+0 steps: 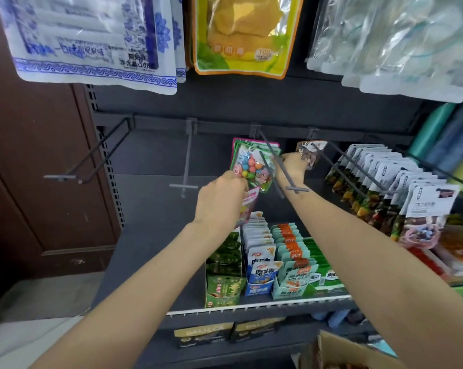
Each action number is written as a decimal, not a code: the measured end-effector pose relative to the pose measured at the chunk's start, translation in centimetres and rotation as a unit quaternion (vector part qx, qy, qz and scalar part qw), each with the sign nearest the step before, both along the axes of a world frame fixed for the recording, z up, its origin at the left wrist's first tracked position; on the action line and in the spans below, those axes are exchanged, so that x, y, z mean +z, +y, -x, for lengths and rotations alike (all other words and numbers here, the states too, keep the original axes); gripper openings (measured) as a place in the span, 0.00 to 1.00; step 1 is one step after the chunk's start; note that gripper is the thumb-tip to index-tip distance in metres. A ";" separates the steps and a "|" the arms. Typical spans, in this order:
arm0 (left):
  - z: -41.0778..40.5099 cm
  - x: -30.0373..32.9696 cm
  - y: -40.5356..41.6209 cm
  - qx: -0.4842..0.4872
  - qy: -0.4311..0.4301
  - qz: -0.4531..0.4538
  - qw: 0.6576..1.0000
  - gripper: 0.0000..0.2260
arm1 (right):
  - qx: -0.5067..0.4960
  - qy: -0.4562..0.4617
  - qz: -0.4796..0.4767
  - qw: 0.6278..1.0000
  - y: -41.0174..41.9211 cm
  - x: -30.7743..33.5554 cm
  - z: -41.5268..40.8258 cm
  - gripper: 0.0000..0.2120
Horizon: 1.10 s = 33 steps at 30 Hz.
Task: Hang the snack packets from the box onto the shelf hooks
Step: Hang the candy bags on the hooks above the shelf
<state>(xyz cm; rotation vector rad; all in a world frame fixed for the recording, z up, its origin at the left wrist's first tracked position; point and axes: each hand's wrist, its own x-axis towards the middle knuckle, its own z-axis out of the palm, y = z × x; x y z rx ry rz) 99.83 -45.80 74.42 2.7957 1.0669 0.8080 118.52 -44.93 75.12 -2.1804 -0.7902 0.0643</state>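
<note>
Colourful candy packets [253, 163] with pink and green edges hang at the back of a dark shelf hook [277, 166]. My left hand [219, 201] grips the lower left of these packets, and a pink packet [247, 206] shows under its fingers. Reaching past the hook, my right hand [291, 166] holds the packets' right edge and touches a brown packet [311, 153] on the neighbouring hook. The cardboard box [342, 352] sits at the bottom right, only its corner in view.
Two bare hooks [92, 158] [186, 166] stick out to the left. White-topped packets [401, 187] fill the hooks on the right. Large bags [241, 35] hang overhead. Display boxes of snacks [262, 262] stand on the shelf below. A brown door [38, 169] is at left.
</note>
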 end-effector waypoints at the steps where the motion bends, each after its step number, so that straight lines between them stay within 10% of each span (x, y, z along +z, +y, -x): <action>1: 0.0 0.0 0.1 -0.028 -0.008 0.029 0.999 0.09 | 0.016 0.012 -0.016 1.000 -0.8 -0.2 0.1 0.16; 8: -0.3 -0.5 -1.2 -0.157 -0.135 0.205 0.957 0.05 | 0.177 0.218 -0.162 0.946 -12.2 -2.6 3.9 0.10; 12: -1.1 -0.5 -3.2 -0.178 -0.196 0.242 0.933 0.04 | 0.264 0.173 -0.172 0.933 -15.6 -2.9 5.2 0.06; 33: -1.4 -2.0 -2.8 -0.064 -0.339 0.276 0.897 0.07 | 0.119 0.156 -0.245 0.949 -13.4 -3.9 4.4 0.07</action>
